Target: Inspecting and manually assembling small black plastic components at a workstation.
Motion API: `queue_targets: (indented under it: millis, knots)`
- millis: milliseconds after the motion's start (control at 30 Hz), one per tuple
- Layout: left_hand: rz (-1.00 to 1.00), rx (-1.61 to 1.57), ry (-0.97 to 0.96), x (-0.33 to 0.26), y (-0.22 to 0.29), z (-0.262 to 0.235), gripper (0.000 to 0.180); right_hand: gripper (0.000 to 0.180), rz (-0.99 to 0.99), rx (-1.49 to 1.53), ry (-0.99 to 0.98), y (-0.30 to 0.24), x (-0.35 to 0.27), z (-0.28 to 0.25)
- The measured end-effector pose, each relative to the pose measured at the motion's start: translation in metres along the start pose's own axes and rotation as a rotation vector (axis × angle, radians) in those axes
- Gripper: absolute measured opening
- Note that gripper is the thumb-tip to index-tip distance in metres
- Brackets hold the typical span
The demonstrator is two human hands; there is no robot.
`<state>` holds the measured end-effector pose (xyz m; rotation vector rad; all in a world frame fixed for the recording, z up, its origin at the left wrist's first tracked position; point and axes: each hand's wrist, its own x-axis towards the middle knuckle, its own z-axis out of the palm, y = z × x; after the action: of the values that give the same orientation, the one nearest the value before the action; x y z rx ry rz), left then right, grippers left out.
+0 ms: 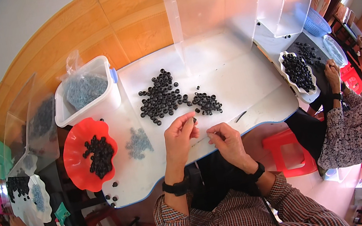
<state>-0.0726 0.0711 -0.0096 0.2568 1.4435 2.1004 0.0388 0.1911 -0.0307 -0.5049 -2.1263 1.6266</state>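
Note:
My left hand (178,137) is closed in a pinch on a small black part (194,120) above the front of the white table. Just to its right, my right hand (227,140) has thumb and forefinger pressed together; what they hold, if anything, is too small to make out. Beyond my hands lies a large pile of round black parts (159,100) with holes in them. A smaller pile of black parts (208,102) sits to its right. Left of my left hand is a heap of small clear bluish pieces (138,143). A thin black stick-like thing (240,116) rests near the table's edge.
At left, a red wavy-rimmed bowl (72,154) holds black parts, and a white tub (112,93) holds a bag of bluish pieces. A clear plastic panel (218,19) stands at the back. People work at both sides; a white bowl of black parts (298,72) is at right.

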Motion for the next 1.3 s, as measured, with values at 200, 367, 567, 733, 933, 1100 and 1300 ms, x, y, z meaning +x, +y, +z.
queue_targets:
  millis: [200, 367, 567, 733, 933, 1100, 1300]
  knots:
    - [-0.067, -0.288, -0.041, -0.034, 0.0, -0.004, 0.024, 0.009, 0.055, 0.163, -0.035, -0.014, -0.004, -0.004]
    - [-0.062, -0.332, -0.052, -0.046, -0.007, -0.004, 0.024, 0.011, -0.074, 0.328, -0.071, -0.033, -0.006, -0.003]
    - [-0.009, -0.38, -0.076, -0.053, -0.013, -0.004, 0.024, 0.012, -0.03, 0.376, -0.087, -0.041, -0.01, -0.001]
    - [0.023, -0.366, 0.004, -0.06, -0.016, -0.006, 0.023, 0.01, -0.067, 0.275, -0.049, -0.033, -0.005, 0.009]
    - [0.06, -0.351, 0.156, -0.072, -0.017, -0.024, 0.022, 0.009, -0.184, -0.162, -0.098, -0.02, 0.009, 0.03]
    - [0.069, -0.365, 0.227, -0.078, -0.018, -0.036, 0.02, 0.01, -0.349, -0.367, -0.103, -0.011, 0.018, 0.04]
    - [0.057, -0.384, 0.228, -0.08, -0.022, -0.041, 0.019, 0.013, -0.286, -0.315, -0.079, -0.03, 0.01, 0.04]
